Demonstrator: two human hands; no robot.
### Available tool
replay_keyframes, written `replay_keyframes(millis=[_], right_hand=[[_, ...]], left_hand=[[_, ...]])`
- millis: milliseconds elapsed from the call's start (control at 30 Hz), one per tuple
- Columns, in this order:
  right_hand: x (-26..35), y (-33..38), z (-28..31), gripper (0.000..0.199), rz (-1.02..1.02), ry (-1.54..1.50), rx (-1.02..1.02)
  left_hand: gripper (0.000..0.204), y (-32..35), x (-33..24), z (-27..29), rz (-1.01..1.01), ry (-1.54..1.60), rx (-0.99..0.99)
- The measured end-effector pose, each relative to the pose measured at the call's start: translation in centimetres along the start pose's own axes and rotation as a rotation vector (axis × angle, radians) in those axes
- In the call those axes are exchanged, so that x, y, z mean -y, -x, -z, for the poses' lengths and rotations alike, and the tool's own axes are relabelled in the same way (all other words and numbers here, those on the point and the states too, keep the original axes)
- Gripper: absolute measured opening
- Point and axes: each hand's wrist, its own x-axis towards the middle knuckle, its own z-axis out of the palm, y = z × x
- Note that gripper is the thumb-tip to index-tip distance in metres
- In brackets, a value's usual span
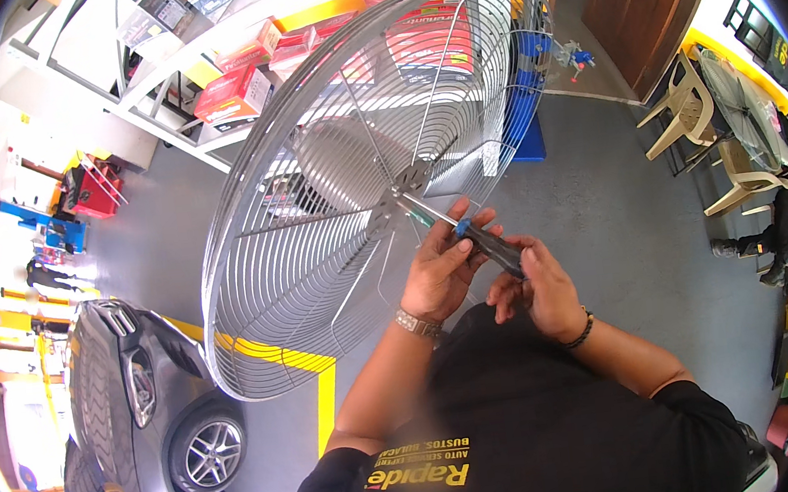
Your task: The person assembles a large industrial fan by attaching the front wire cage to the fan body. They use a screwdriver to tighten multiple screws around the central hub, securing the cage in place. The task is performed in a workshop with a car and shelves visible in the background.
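A: Where's the screwdriver (pixel 480 238)?

B: In front of the person's chest, before the wire fan guard (pixel 352 216). Long axis slants: butt low and to the right, shaft running up and left to the hub plate (pixel 418 178). Tip reaches the hub area; whether it is seated in anything can't be made out.

A: Which hand is nearer the hub?

B: Left hand (pixel 439 265). Its grip is closed on the front of the handle, thumb on the near side, fingers beyond. The right hand (pixel 548 292) sits farther back, at the butt end, lower and to the right.

A: Right grip?

B: Fingers half curled, touching the butt; whether they pinch it, cannot tell.

A: Looks?

B: Screwdriver: dark chunky handle, blue collar, slim bright metal shaft. Guard: large, round, grey, closely ringed wires, stouter ribs running outward from the hub, thick rim. Stands tilted, grey floor (pixel 590 187) visible beyond.
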Motion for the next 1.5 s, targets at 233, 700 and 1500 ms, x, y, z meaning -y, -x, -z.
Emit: replay_keyframes(millis=[233,700,1500], right_hand=[[-0.4,-0.2,0.2,0.046,0.773,1.355,-0.184],[-1.1,-1.4,-0.8,0.033,0.564,1.309,-0.119],[0.2,0.5,-0.2,0.055,0.821,1.676,0.005]], left_hand=[[0.042,-0.6,-0.2,0.7,0.009,-0.378,-0.190],[0.021,0.2,1.0,0.7,-0.024,-0.098,-0.077],[0.024,0.7,0.7,-1.2,-0.018,0.234,-0.013]])
